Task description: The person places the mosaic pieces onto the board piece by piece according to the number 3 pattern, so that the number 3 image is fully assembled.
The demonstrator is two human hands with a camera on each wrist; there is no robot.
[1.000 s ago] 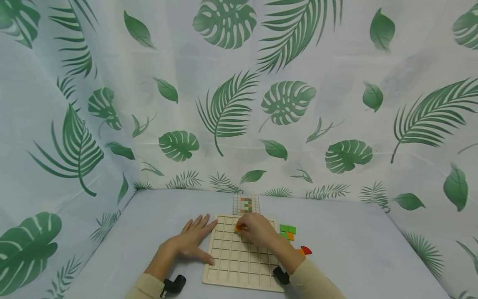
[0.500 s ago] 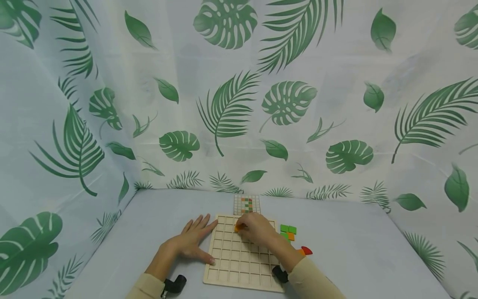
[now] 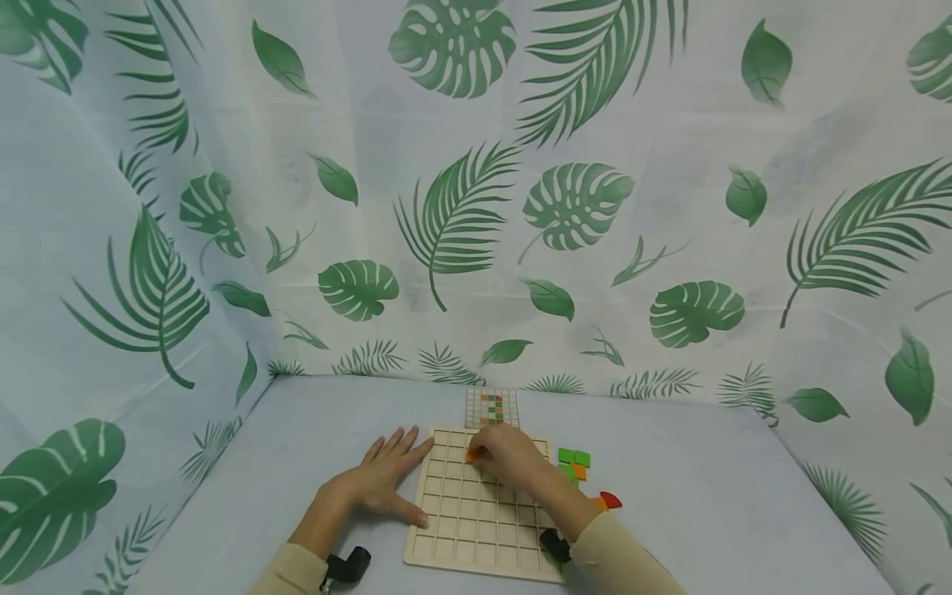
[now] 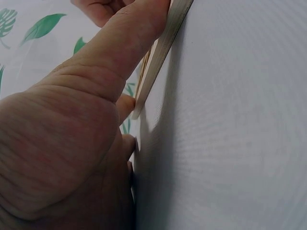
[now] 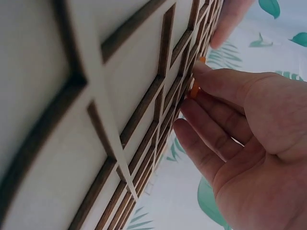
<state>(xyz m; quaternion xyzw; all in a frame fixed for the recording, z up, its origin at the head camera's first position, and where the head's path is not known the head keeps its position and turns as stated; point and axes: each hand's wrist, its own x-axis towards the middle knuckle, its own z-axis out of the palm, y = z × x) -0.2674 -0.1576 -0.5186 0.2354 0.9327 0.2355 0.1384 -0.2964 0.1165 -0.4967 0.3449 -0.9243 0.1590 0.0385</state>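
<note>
A light wooden grid board (image 3: 464,525) lies on the table. Near its far edge, the right hand (image 3: 509,457) pinches an orange tile (image 5: 194,90) between thumb and fingers, at one of the board's cells. Only a sliver of that tile shows. Spread out along the board's left side is the left hand (image 3: 379,487). Its thumb (image 4: 129,38) and index fingertip touch the board's edge, while its other fingers lie on the table beside it. Just beyond the board sits a small pattern card (image 3: 492,407) printed with orange, green and red squares.
Several loose green tiles (image 3: 575,456) and an orange tile (image 3: 578,472) lie right of the board. Nearer the right forearm are a red quarter-round tile (image 3: 611,500) and a partly hidden orange one (image 3: 599,502). A leaf-print curtain (image 3: 476,207) hangs behind the table.
</note>
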